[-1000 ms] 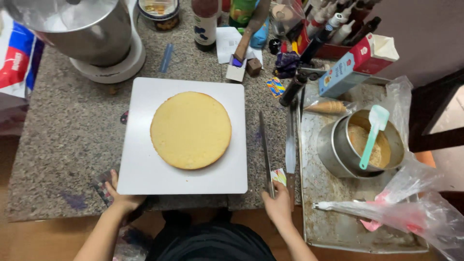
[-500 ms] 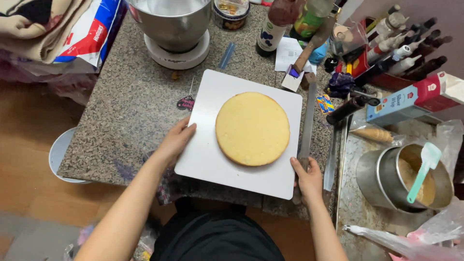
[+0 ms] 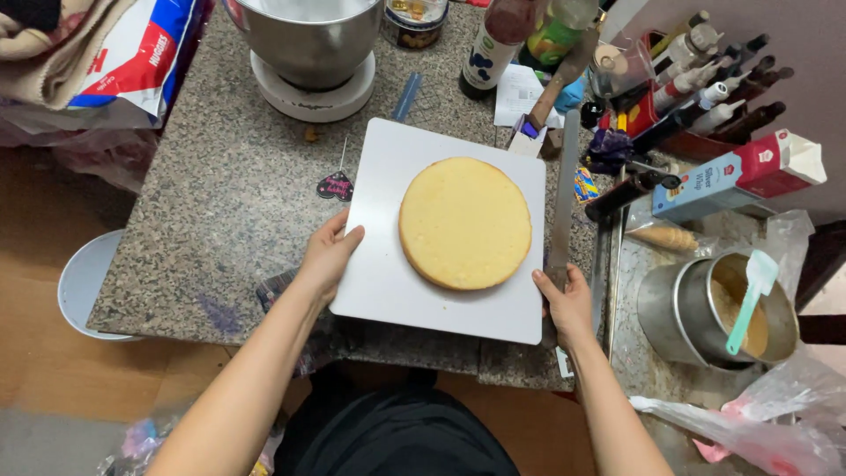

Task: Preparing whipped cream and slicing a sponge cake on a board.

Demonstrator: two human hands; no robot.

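White board with the cake is gripped at both edges by the left hand and right hand, fingers curled; best kept level.

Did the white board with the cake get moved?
Yes. The white board now sits turned, its far edge closer to the mixer base than before, with both hands on it.

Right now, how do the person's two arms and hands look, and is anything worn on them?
Both arms are bare from the lower picture edge to the fingers: no sleeve shows on either forearm. The left hand and the right hand wear no gloves, and no watch, bracelet or ring can be seen. The nails look short and unpainted, though they are small in this view. Dark clothing shows between the arms, at the body.
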